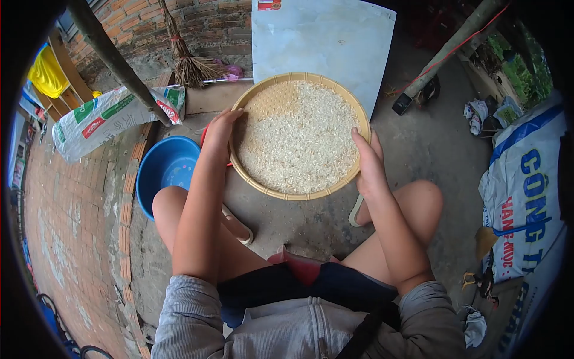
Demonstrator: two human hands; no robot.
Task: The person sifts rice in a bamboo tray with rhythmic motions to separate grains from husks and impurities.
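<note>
A round, shallow winnowing basket [270, 103] with a tan rim is held up in front of me, above my knees. Pale grains that look like rice [302, 143] cover most of its bottom, leaving woven surface bare at the upper left. My left hand [222, 127] grips the left rim, its fingers partly hidden beneath. On the opposite side, my right hand [371, 160] clasps the rim with the thumb on top. Something red [204, 135] peeks out behind the basket near my left wrist, mostly covered.
A blue basin [143, 179] stands on the floor by my left knee. Behind the basket leans a white board [323, 42], with a straw broom [190, 64] to its left. Wooden poles [113, 57] slant in on both sides. Printed sacks [517, 197] line the right.
</note>
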